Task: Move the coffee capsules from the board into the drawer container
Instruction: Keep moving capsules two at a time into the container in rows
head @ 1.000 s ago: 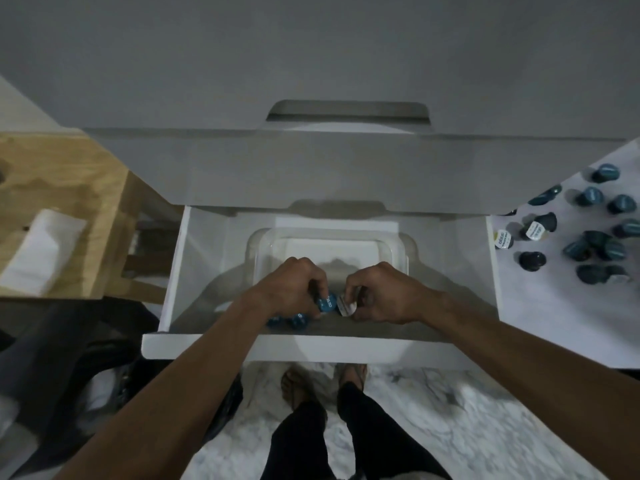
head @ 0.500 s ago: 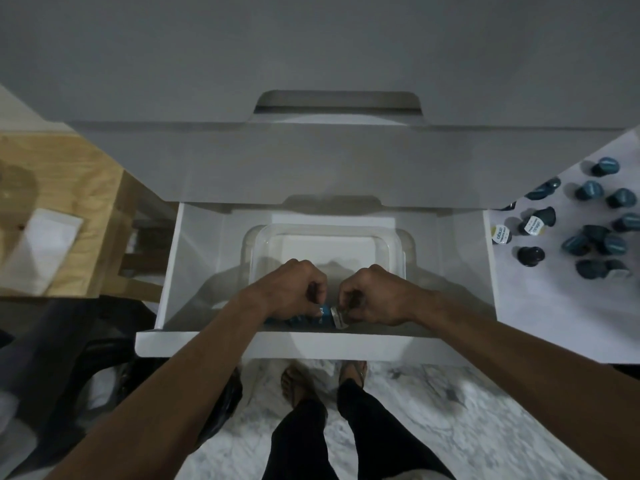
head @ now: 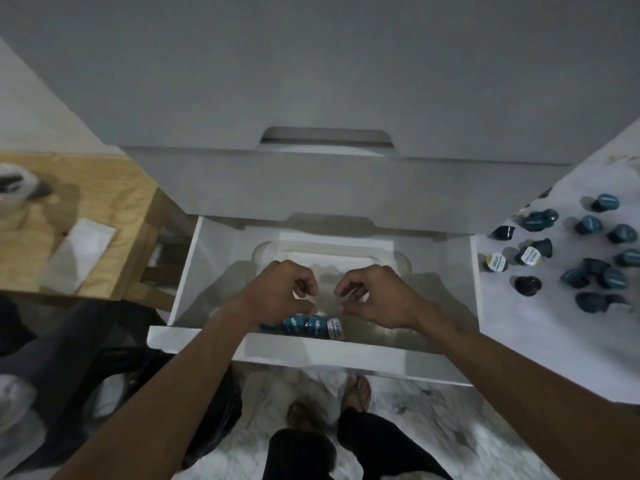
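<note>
Head view: over the clear container (head: 398,259) in the open drawer (head: 187,271), the left hand (head: 277,294) and right hand (head: 377,299) hover with fingers loosely curled, empty. Capsules (head: 311,326) lie at the container's near end; other capsules (head: 588,225) sit on the board (head: 519,327) right of it.

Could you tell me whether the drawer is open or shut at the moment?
Open: the drawer is pulled out, its clear container visible inside.

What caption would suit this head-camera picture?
Both hands, left hand and right hand, hover empty over capsules in the drawer container.
</note>
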